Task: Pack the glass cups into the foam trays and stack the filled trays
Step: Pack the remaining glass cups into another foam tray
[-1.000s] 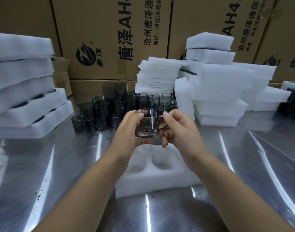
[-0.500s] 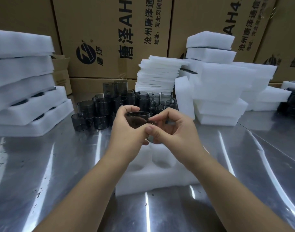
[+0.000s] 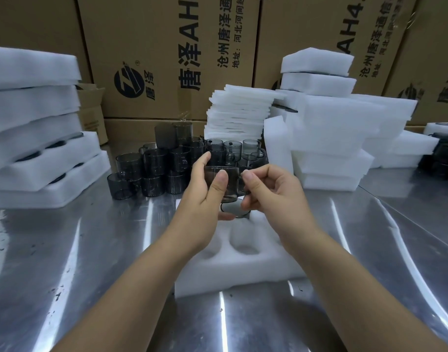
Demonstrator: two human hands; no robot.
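**Item log: one glass cup in hand above an open foam tray**

1. Glass cup (image 3: 230, 180): smoky grey and see-through, upright, rim level. I read it as held off the desk, over the far end of the foam tray and clear of the two pockets nearest me.
2. Left hand (image 3: 205, 191): clamped on the cup, with the thumb flat on the near wall and the fingers wrapped behind the far wall.
3. Right hand (image 3: 271, 189): thumb and forefinger pinch the cup's right side, where the handle sits, and the other fingers are curled under.
4. Foam tray (image 3: 243, 273): white, lying flat on the desk straight in front of me. I count two round pockets near me. A dark ring shows just under the cup, and I cannot tell what it is.
5. Loose cups (image 3: 151, 171): grey, stacked in a cluster beyond the hands.
6. Filled trays (image 3: 39, 158): piled at my far left, with dark rims showing in the pockets.
7. Foam sheets (image 3: 240, 110): a thin-layered stack behind the loose cups.
8. Foam blocks (image 3: 332, 128): heaped to the right of the sheets.
9. Desk (image 3: 65, 250): polished metal, streaked with glare.
10. Cartons (image 3: 167, 47): brown and printed, walling the back.
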